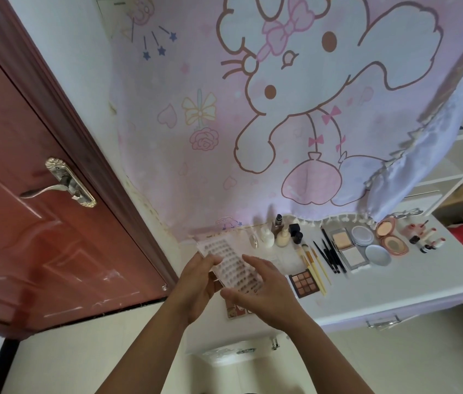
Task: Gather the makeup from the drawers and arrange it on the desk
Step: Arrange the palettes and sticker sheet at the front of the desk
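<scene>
A clear plastic tray of false-lash clusters [226, 257] is held tilted above the left end of the white desk [412, 282]. My left hand [200, 280] grips its left edge from below. My right hand [264, 294] lies with straight fingers against its right side. Laid out on the desk are an eyeshadow palette [302, 282], brushes [314, 268], black pencils [331, 251], powder compacts [347, 248], a peach compact [389, 237], bottles [282, 234] and small lip products [426, 237].
A red-brown door [39, 211] with a metal handle stands at the left. A pink cartoon curtain [267, 109] hangs behind the desk. An open drawer [236, 352] shows below the desk front, and a drawer handle [382, 322] at the right.
</scene>
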The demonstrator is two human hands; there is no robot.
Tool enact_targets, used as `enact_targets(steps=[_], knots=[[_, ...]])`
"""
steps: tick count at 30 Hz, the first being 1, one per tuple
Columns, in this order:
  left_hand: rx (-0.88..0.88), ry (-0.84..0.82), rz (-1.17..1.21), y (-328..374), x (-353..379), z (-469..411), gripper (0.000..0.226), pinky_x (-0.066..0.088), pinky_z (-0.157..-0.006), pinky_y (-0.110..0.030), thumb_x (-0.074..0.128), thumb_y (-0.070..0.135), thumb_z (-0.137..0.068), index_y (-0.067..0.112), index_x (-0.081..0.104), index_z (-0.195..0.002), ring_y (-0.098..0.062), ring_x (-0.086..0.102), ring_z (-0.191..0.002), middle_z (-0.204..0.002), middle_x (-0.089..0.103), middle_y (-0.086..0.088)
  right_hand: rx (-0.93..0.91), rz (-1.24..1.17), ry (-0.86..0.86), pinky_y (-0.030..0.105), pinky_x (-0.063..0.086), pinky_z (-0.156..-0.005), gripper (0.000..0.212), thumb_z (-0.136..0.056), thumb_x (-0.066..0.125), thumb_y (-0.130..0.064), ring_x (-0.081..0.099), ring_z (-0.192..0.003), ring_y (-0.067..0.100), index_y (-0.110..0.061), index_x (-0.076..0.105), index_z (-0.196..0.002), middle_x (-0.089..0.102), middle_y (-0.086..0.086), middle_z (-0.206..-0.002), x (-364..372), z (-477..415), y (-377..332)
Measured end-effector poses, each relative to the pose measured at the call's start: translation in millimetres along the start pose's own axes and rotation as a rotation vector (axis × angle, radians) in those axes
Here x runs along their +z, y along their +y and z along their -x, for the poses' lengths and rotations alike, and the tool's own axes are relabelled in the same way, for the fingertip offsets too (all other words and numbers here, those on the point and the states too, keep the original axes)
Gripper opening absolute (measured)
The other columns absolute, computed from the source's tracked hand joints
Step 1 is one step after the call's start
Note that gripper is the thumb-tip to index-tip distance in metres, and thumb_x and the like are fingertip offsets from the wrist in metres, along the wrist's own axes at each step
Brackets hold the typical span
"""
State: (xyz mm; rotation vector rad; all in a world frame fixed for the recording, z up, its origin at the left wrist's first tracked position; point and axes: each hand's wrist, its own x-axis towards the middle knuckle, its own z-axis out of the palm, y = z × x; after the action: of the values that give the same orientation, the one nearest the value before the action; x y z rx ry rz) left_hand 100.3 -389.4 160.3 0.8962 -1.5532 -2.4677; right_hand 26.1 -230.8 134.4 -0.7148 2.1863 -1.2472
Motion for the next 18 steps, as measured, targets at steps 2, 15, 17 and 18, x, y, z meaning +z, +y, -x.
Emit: enact_targets(steps=[2, 15, 17, 18], knots=[[0.042, 0.091, -0.059, 2.2, 2.0, -1.9, 0.022, 0.056, -0.09, -0.048, 0.047, 0.015, -0.103, 0.01, 0.059, -0.121, -0.03, 0.07, -0.103, -0.113, 0.072, -0.014, -0.01, -0.001, 0.03, 0.032, 0.052, -0.098, 0.101, -0.062, 0.066, -0.083, 0.052, -0.118, 0.002, -0.035, 0.038, -0.147, 0.045, -0.019, -0.135, -1.3, -0.6, 2.1], [-0.076, -0.09, -0.085, 21.9, -10.3, 5.6, 0.036, 0.053, -0.091, -0.047, 0.059, 0.037, -0.094, 0.013, 0.067, -0.12, -0.033, 0.068, -0.106, -0.118, 0.07, -0.015, 0.198, -0.659, 0.028, 0.027, 0.052, -0.065, 0.023, -0.097, 0.061, -0.028, 0.06, -0.072, 0.014, -0.021, 0.067, -0.118, 0.066, 0.003, -0.086, -29.7, -10.6, -4.9], [-0.018, -0.061, 0.169, 17.2, -12.5, 5.0, 0.049, 0.043, -0.105, -0.056, 0.054, 0.048, -0.094, 0.01, 0.06, -0.125, -0.039, 0.059, -0.12, -0.13, 0.062, -0.018, 0.264, -0.809, 0.136, 0.028, 0.049, -0.059, 0.021, -0.096, 0.063, -0.021, 0.055, -0.063, 0.016, -0.011, 0.064, -0.114, 0.062, 0.007, -0.079, -27.5, -11.4, -3.1], [0.042, -0.073, 0.252, 14.6, -14.3, 4.1, 0.056, 0.039, -0.108, -0.059, 0.051, 0.053, -0.094, 0.01, 0.056, -0.13, -0.04, 0.054, -0.127, -0.137, 0.057, -0.019, 0.302, -0.893, 0.169, 0.027, 0.05, -0.056, 0.018, -0.096, 0.063, -0.017, 0.055, -0.059, 0.016, -0.007, 0.061, -0.111, 0.062, 0.007, -0.077, -26.7, -11.1, -3.9]])
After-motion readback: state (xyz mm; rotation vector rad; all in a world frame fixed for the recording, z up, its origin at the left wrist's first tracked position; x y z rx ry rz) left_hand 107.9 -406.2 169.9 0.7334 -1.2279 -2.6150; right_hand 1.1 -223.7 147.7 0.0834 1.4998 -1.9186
